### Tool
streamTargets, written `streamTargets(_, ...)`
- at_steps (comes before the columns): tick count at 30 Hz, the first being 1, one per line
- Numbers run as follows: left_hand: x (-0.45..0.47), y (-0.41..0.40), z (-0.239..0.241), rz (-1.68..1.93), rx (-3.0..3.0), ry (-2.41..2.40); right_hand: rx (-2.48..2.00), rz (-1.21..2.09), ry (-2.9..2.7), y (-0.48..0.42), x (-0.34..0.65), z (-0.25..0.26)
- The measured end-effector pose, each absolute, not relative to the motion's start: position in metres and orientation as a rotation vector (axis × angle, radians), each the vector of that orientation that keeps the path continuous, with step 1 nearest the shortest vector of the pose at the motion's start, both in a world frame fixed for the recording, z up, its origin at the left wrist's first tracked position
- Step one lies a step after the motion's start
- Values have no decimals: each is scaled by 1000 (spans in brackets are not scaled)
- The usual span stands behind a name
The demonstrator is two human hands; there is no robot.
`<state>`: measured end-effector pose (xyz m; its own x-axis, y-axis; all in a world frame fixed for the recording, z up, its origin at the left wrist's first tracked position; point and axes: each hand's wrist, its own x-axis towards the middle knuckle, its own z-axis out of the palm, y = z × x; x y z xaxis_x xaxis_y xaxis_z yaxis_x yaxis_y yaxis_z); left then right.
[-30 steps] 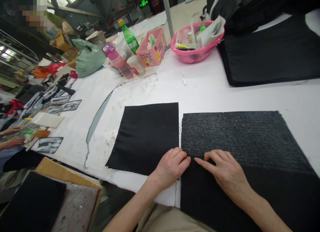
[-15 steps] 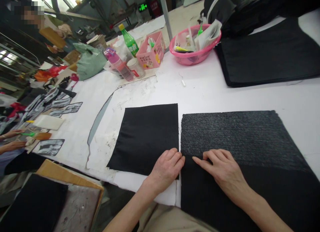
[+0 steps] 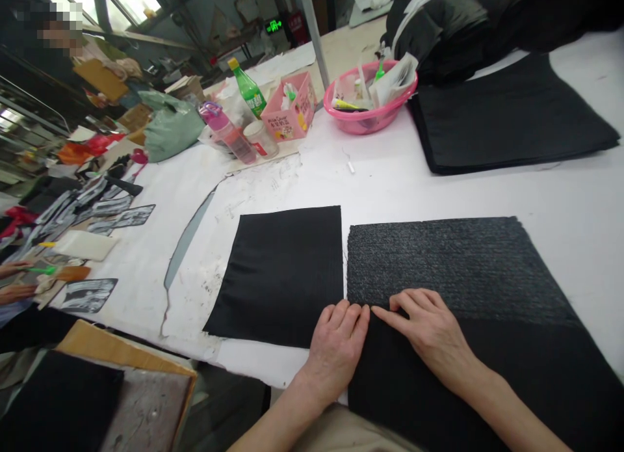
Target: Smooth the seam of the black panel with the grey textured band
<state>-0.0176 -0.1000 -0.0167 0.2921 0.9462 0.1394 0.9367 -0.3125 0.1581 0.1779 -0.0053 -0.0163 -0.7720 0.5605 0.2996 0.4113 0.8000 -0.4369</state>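
Note:
Under both my hands lies a large panel of black fabric [image 3: 439, 374], with a speckled dark-grey band [image 3: 439, 263] along its far part. My left hand [image 3: 338, 348] is closed on the panel's left edge, fingers together, where black meets grey. Just right of it, my right hand [image 3: 429, 325] rests on the same line, one digit stretched left and the other fingers bent, their tips partly hidden. Left of the panel, a smaller black fabric piece [image 3: 280, 276] lies flat, its lower right corner hidden by my left hand.
A pink basin [image 3: 370, 121] of small items and a stack of black fabric [image 3: 507, 123] stand at the back right. A pink box [image 3: 287, 114], green bottle [image 3: 249, 91] and jar [image 3: 260, 140] are further left. At far left, a person's hands [image 3: 17, 283] work near a brush [image 3: 71, 273].
My left hand has shifted slightly right along the fabric edge, closer to my right hand. The view has moved a little; the fabric pieces appear to lie as before.

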Motion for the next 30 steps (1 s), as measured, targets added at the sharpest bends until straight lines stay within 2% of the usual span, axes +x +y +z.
streamTargets(17,-18,-99,-14,103,2553,1806,-664,500,-2681,9,208,-22)
streamTargets(30,-15,-90,-8,28,2682,1592,-684,488,-2658,13,222,-18)
